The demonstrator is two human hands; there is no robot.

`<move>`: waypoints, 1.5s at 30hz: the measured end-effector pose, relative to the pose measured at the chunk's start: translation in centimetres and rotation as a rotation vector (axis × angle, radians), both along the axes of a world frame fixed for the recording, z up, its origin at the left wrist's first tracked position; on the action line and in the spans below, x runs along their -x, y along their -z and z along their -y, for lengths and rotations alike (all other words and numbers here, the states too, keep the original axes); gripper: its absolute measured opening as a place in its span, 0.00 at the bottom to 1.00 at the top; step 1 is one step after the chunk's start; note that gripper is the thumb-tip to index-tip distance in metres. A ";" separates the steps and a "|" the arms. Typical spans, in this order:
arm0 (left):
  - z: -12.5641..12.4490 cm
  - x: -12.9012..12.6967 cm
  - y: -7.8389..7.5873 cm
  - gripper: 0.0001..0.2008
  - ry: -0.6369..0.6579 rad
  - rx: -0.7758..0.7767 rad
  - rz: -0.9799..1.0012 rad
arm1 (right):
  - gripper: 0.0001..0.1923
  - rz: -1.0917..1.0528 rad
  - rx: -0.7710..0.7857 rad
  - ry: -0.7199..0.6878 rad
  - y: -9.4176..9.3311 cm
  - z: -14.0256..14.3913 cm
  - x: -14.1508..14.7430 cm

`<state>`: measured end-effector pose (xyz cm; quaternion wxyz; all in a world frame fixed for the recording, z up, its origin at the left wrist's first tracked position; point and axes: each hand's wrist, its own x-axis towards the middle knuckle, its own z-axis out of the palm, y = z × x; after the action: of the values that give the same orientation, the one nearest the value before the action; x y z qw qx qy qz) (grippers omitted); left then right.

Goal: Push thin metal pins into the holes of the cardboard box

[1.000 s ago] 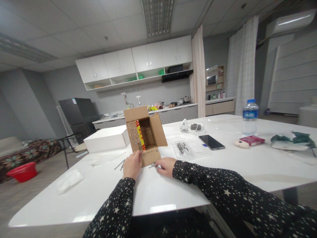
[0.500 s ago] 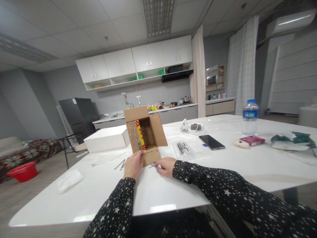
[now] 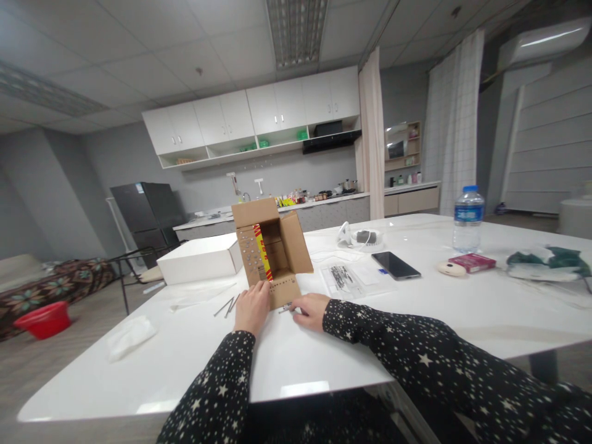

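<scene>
An open cardboard box [image 3: 248, 256] with a red and yellow strip stands tilted on the white table, its front flap hanging toward me. My left hand [image 3: 253, 308] is closed at the lower left edge of that flap, thumb hidden. Just right of the flap, my right hand [image 3: 311, 311] has its fingers bent and closed at a small bunch of metal nails [image 3: 285, 307] lying on the tabletop. Several longer nails [image 3: 226, 306] lie loose to the left of my left hand.
Behind the box is a white carton [image 3: 198, 259]. A clear plastic bag [image 3: 345, 279], a phone [image 3: 396, 265], a water bottle [image 3: 467, 222], a red packet [image 3: 474, 263] and a white cabled device [image 3: 365, 237] are to the right. Crumpled white plastic [image 3: 132, 337] lies at left.
My left hand has shifted very slightly to the right along the flap. My right hand and the box look unchanged.
</scene>
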<state>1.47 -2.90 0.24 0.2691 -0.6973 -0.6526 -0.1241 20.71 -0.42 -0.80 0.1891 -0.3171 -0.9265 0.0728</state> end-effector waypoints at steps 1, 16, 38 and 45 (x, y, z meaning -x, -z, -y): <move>0.0 0.0 0.0 0.13 0.000 0.008 -0.004 | 0.15 0.003 0.005 0.002 0.0 0.0 0.0; 0.1 -0.4 -0.3 0.13 -0.032 -0.022 0.109 | 0.15 0.003 -0.003 -0.004 -0.1 0.1 -0.1; 0.0 -0.2 -0.1 0.14 0.010 -0.071 0.171 | 0.15 0.004 -0.009 0.002 -0.1 0.1 -0.1; -0.1 -0.3 -0.1 0.11 -0.015 -0.099 0.200 | 0.16 0.011 -0.002 0.001 -0.1 0.0 -0.1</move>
<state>1.75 -2.84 0.32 0.2376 -0.6623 -0.6746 -0.2232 20.86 -0.44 -0.74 0.1845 -0.3175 -0.9275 0.0700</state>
